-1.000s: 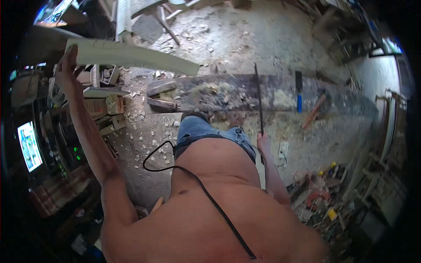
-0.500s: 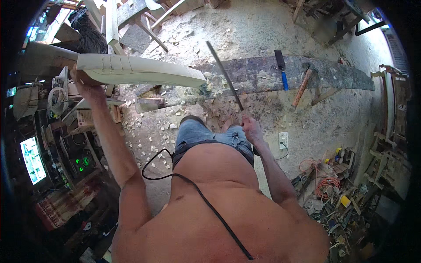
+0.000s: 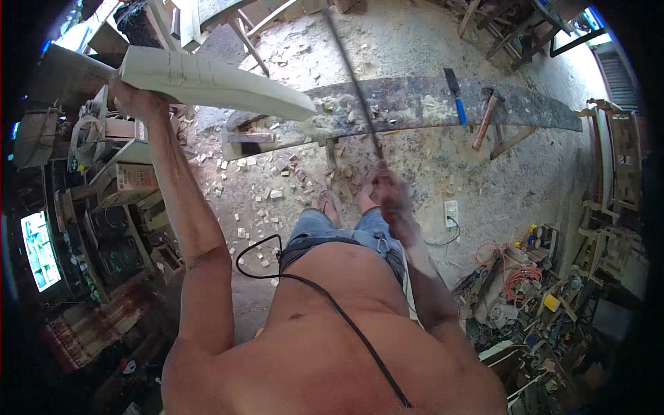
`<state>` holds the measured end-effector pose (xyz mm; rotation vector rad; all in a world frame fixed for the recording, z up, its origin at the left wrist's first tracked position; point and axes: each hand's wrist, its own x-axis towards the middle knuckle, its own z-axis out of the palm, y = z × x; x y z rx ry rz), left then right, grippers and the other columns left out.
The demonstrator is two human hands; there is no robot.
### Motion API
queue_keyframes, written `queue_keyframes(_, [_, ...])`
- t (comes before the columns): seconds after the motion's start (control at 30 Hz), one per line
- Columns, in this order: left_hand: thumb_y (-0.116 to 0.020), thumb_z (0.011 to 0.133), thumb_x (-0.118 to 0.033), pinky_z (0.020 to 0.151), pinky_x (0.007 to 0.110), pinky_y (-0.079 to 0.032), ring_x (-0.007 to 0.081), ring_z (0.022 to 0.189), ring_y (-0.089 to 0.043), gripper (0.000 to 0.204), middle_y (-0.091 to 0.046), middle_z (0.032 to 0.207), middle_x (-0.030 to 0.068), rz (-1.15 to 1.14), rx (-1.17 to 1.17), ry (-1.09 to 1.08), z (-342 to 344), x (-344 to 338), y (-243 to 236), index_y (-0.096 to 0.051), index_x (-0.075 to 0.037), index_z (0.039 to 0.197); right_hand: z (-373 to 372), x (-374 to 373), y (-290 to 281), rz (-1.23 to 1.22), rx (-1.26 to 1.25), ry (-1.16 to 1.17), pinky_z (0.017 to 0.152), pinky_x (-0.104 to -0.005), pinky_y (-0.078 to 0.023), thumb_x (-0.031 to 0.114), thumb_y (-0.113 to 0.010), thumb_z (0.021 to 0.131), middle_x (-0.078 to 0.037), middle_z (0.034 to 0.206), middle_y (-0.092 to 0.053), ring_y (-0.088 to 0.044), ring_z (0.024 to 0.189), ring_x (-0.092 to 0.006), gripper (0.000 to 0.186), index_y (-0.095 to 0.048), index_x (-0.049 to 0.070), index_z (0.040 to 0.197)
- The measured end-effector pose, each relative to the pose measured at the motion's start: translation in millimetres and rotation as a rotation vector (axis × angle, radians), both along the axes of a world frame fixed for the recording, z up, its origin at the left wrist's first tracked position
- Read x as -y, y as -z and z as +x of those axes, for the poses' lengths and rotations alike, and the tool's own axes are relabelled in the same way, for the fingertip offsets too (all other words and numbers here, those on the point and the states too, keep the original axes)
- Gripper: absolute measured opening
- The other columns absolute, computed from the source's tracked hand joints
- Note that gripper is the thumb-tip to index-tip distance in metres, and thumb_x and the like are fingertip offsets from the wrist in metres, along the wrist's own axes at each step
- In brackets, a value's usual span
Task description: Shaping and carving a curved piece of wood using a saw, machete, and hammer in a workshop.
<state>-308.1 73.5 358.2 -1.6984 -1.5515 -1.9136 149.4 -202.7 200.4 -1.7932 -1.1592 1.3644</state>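
Note:
My left hand (image 3: pixel 138 99) grips the left end of a pale wooden workpiece (image 3: pixel 214 79), holding it out slantwise at the far left. The wood is thick, with pencil lines on its side, and tapers toward its right end. In my closed right hand (image 3: pixel 389 192), somewhat blurred by motion, is a long, narrow, dark-bladed tool (image 3: pixel 356 86) pointing up and away; its handle is hidden by my fingers. The blade stands apart from the wood, to its right. Beyond my hands lies a plank bench (image 3: pixel 408 124) strewn with wood chips.
On the bench rest a blue-handled chisel (image 3: pixel 455 97) and a hammer (image 3: pixel 488 119). Wood chips (image 3: pixel 277 194) litter the floor. A wall socket (image 3: pixel 451 213) with a plugged cord is at right, near a heap of scraps and an orange cable (image 3: pixel 522 282). A lit screen (image 3: pixel 41 250) stands at left.
The wooden workpiece has risen and tipped, its right end lower than its left. My right hand has moved up slightly with the bladed tool. The view has shifted, showing my feet more.

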Motion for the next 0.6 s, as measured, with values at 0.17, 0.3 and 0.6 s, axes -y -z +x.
queue_keyframes(0.17, [-0.071, 0.094, -0.036, 0.081, 0.040, -0.059, 0.0178, 0.086, -0.070, 0.031, -0.071, 0.099, 0.0047, 0.022, -0.224, -0.270, -32.1, 9.9, 22.7, -0.064, -0.008, 0.103, -26.0, 0.1, -69.9, 0.252, -0.151, 0.200, 0.057, -0.0346, -0.039, 0.047, -0.037, 0.113, -0.004, 0.067, -0.050, -0.049, 0.063, -0.0135, 0.056, -0.059, 0.004, 0.085])
queue_keyframes(0.3, [-0.074, 0.091, -0.037, 0.079, 0.037, -0.057, 0.0168, 0.084, -0.069, 0.032, -0.072, 0.098, 0.0044, -0.038, -0.015, -0.136, -33.5, 5.7, 25.6, -0.067, -0.006, 0.098, -53.9, -21.8, -54.9, 0.513, -0.217, 0.156, 0.054, -0.0344, -0.036, 0.046, -0.036, 0.113, -0.005, 0.063, -0.047, -0.047, 0.060, -0.0140, 0.055, -0.056, 0.003, 0.085])
queue_keyframes(0.6, [-0.077, 0.089, -0.009, 0.079, 0.039, -0.064, 0.0228, 0.092, -0.071, 0.028, -0.069, 0.110, 0.0125, 0.104, 0.045, -0.078, -25.9, 30.4, 25.7, -0.064, 0.002, 0.111, -70.5, -20.0, -5.3, 0.387, -0.191, -0.014, 0.056, -0.0374, -0.039, 0.051, -0.039, 0.111, -0.012, 0.063, -0.049, -0.051, 0.059, -0.0196, 0.059, -0.057, 0.002, 0.086])
